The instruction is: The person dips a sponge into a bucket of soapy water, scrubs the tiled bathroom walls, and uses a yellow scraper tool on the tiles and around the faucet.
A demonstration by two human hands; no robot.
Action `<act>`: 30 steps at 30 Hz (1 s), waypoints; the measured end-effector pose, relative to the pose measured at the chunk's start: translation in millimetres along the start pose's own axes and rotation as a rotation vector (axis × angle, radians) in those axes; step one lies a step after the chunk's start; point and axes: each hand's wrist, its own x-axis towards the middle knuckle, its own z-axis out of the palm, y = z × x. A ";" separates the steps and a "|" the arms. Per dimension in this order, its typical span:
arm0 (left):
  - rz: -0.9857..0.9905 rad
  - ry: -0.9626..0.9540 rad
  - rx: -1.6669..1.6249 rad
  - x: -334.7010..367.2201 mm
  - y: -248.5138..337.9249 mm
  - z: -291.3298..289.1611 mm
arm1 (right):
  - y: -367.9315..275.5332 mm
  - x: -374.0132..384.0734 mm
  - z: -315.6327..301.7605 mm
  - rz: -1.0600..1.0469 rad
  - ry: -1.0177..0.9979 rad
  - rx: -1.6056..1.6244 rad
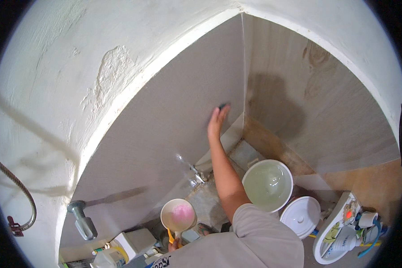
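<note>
My right arm stretches out to the grey tiled wall (165, 111). Slightly blurred, my right hand (217, 119) is closed on a small dark scrubbing pad (223, 106) at the wall's surface, near the corner; most of the pad is hidden by the fingers. Low in the view, my left hand (174, 245) grips the handle of a cream plastic mug (169, 216) with pink liquid (182, 214) in it. An orange handle (170, 235) stands at the mug's near side, by the same fingers. My sleeve hides part of this hand's surroundings.
A metal tap (198, 175) juts from the wall below my right arm. A white bucket of water (268, 185), a white lid (300, 216) and a tray of bottles and toiletries (339, 236) stand to the right. A wall fixture (81, 219) and containers (109, 258) are at left.
</note>
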 end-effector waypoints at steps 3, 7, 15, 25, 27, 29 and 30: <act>0.012 0.016 0.004 -2.7 -2.8 -1.3 | 28.9 -21.1 1.3 0.248 0.019 0.098; -0.029 0.041 -0.012 -12.7 -14.3 -5.2 | -142.0 -70.2 55.3 -0.707 -0.217 0.334; 0.032 0.030 -0.032 -9.5 -24.4 -19.4 | 4.5 -113.5 29.1 -0.054 -0.014 -0.003; -0.017 0.135 -0.136 -13.5 -51.4 -48.4 | -189.8 -178.5 76.6 -0.705 -0.284 0.146; 0.052 -0.038 -0.108 0.5 -63.5 -70.7 | -112.1 -190.9 76.0 -0.612 -0.134 0.056; 0.017 -0.101 -0.148 -4.7 -36.4 -63.2 | -15.6 -184.3 52.7 -0.290 -0.038 -0.047; -0.029 -0.127 -0.213 -15.7 -29.4 -64.0 | 8.9 -184.5 44.4 -0.015 -0.038 0.057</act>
